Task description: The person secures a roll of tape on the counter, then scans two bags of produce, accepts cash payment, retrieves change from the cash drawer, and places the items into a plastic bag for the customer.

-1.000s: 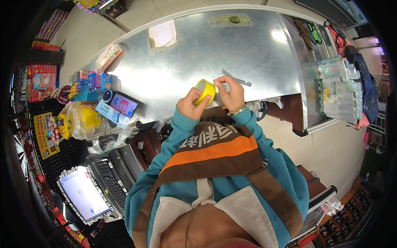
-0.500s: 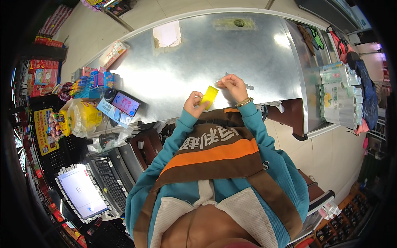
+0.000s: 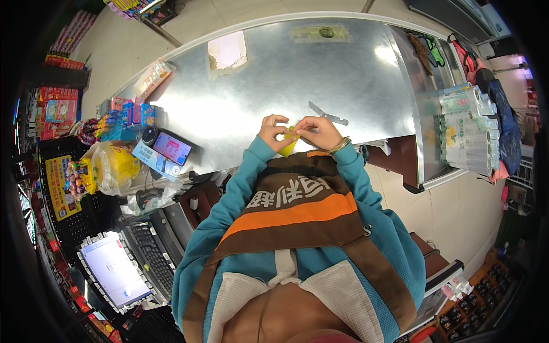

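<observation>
Smooth yellow tape roll (image 3: 288,147) above counter's near edge, clamped in left hand (image 3: 271,134). Right hand's (image 3: 320,134) fingertips at roll's upper end; could not tell whether pinched on it. Slim gray blade (image 3: 329,115) lay just beyond. Counter (image 3: 274,68) sheet metal, glossy, with ragged pale patch (image 3: 227,51). Left: keyboard (image 3: 150,248), lit screen (image 3: 117,271). Right: plastic rolls (image 3: 466,137), pale tiled floor (image 3: 452,211).

A yellow roll of tape (image 3: 288,148), partly hidden, is tilted between the hands (image 3: 274,132) (image 3: 321,134).

1 yel. tape (image 3: 287,148), 1 kbd (image 3: 153,252)
</observation>
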A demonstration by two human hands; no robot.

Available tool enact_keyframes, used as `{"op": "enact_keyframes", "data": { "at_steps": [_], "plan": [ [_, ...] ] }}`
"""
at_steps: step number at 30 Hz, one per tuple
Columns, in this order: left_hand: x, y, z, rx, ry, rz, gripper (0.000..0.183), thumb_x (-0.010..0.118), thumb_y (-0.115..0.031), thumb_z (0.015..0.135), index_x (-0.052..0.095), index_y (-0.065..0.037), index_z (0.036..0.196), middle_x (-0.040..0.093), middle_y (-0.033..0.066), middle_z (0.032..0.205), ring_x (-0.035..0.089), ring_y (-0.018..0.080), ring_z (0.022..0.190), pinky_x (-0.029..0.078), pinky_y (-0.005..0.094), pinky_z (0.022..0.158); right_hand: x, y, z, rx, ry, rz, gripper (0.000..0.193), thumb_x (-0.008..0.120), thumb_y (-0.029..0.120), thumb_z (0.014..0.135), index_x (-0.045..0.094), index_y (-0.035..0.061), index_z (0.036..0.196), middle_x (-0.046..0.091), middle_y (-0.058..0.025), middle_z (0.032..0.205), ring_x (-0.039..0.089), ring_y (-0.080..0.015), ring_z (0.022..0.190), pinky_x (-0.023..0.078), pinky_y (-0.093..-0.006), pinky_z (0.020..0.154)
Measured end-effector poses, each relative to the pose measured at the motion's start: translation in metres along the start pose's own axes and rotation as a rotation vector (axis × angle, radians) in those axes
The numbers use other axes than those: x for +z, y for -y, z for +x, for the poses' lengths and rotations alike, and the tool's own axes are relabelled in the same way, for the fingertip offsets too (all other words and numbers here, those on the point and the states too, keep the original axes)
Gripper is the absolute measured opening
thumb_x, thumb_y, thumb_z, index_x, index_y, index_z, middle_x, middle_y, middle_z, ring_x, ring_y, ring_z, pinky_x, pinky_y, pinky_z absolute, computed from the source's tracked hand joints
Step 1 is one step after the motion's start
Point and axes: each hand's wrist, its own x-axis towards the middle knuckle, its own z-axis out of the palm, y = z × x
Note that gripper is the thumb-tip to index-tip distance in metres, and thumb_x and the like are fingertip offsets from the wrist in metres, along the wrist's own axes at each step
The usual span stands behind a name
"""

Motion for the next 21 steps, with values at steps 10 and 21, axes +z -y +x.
{"op": "enact_keyframes", "data": {
  "at_steps": [10,21],
  "plan": [
    [0.005,0.003,-0.002,-0.086,0.166,-0.239,0.012,0.069,-0.015,0.080,0.073,-0.011,0.090,0.063,0.0050,0.109,0.053,0.0210,0.103,0.043,0.0337,0.090,-0.012,0.015,-0.008,-0.011,-0.100,-0.366,0.014,0.067,0.013,0.078,0.069,0.0026,0.088,0.069,-0.0106,0.081,0.067,-0.0211,0.075,0.053,-0.0297,0.073],
    [0.004,-0.003,-0.002,-0.188,0.078,-0.331,0.014,0.062,-0.014,0.087,0.071,-0.004,0.090,0.064,0.0068,0.095,0.058,0.0178,0.089,0.046,0.0299,0.082,0.006,0.006,-0.015,-0.064,-0.246,-0.466,0.013,0.066,0.013,0.080,0.071,0.0072,0.090,0.069,-0.0100,0.085,0.066,-0.0241,0.074,0.051,-0.0319,0.069]
  ]
}}
